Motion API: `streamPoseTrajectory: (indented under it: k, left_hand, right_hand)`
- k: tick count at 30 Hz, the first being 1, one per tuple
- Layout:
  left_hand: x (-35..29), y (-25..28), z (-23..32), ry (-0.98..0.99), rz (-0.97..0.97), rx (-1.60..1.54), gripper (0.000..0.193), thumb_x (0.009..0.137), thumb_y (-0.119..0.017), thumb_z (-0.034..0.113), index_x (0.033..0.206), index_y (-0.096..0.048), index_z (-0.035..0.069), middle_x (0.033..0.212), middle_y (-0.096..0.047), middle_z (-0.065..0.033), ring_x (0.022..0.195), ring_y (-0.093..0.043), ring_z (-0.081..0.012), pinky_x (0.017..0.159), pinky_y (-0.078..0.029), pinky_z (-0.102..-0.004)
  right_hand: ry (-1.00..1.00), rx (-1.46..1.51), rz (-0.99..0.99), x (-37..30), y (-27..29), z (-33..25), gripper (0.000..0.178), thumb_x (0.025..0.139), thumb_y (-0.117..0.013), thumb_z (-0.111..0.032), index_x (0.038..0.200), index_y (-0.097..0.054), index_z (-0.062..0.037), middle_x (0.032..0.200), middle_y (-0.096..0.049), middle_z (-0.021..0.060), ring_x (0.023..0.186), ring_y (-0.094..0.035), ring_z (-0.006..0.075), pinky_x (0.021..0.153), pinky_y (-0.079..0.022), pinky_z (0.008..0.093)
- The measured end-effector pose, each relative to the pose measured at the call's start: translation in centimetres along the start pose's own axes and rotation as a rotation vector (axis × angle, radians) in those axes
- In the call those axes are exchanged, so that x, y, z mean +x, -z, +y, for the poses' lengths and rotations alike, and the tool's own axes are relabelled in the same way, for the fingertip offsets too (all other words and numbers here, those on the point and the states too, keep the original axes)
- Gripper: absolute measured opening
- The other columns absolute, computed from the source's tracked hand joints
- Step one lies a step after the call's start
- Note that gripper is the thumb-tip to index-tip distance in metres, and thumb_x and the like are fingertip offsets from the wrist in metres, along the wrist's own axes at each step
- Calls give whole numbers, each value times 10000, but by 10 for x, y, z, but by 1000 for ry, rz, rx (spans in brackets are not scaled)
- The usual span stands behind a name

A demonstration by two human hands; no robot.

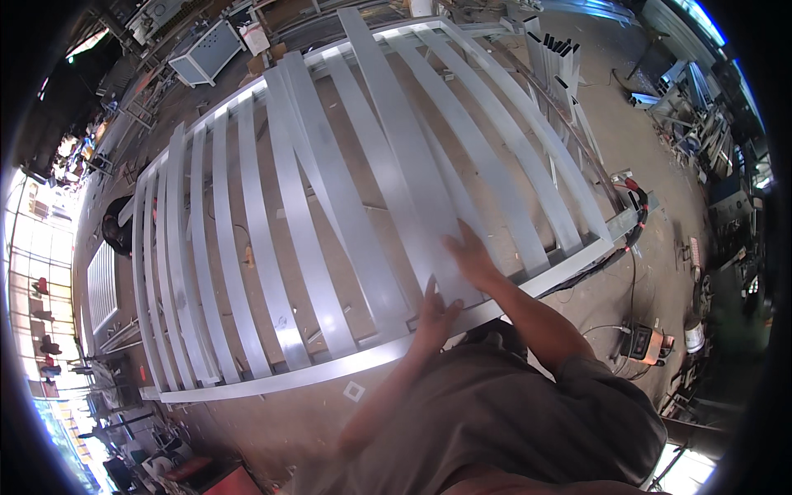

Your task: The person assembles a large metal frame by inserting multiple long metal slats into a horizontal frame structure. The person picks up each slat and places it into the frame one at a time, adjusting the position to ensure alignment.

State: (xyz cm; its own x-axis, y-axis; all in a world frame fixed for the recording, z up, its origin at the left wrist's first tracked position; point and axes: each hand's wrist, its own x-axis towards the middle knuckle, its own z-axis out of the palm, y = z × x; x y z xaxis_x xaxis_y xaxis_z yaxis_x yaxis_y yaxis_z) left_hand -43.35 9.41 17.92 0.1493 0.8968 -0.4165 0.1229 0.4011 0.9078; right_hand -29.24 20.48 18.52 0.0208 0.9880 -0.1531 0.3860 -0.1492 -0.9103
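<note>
A long, flat silvery metal slat (404, 177) runs away from me across a large slatted metal frame (289, 376), and its far end sticks out past the far rail. Close to the slat's near end, my left hand (432, 320) lies against its left edge, thumb and a finger stretched apart. My right hand (473, 261) rests on the slat's right side a little farther up, with its fingers spread. Some fingertips of both hands are hard to make out. Under this slat another one shows at a slant on the right.
Several more slats lie across the frame, some askew. Upright metal tubes (554, 62) stand beyond its right corner. An orange machine (647, 344) with cables sits on the floor at right. A grey cabinet (206, 54) stands at the far left.
</note>
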Motion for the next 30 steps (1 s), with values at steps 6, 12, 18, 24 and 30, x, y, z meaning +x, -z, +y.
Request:
streamPoseTrajectory:
  k: [6,12,18,24,30]
  left_hand:
    - [111,-80,26,21,-200,-326,650,1058,-629,291,1572,-362,-5,1362,-592,-139,1275,-599,-234,1074,-500,-382]
    - [245,-211,64,132,-108,-385,665,1011,-650,290,1562,-391,26,1448,-542,-142,1343,-551,-261,1130,-454,-435]
    - [313,-311,85,243,-113,-518,670,974,-667,177,1565,-384,39,1396,-589,-132,1296,-575,-268,1112,-476,-444]
    - [348,-366,103,311,-81,-490,670,983,-662,198,1573,-377,56,1398,-586,-133,1267,-583,-255,1062,-495,-434]
    - [367,-396,122,342,-93,-480,646,968,-679,210,1544,-419,76,1362,-593,-104,1202,-594,-242,1019,-491,-433]
  right_hand:
    - [-45,-57,41,8,139,86,629,996,-673,-298,1514,-475,-2,1333,-675,218,1224,-654,296,1049,-492,378]
    - [-133,-81,-8,37,256,184,697,963,-692,-387,1567,-453,-133,1356,-665,231,1268,-647,372,1055,-500,434]
    - [-215,-58,-46,75,354,232,695,954,-699,-392,1564,-455,-164,1266,-716,209,1192,-691,369,1005,-533,435]
    - [-203,-101,-29,101,406,249,683,954,-704,-373,1557,-451,-173,1221,-733,204,1146,-715,365,962,-556,430]
    - [-267,-97,-49,124,444,255,662,954,-705,-361,1542,-464,-174,1220,-732,203,1156,-716,347,964,-556,432]
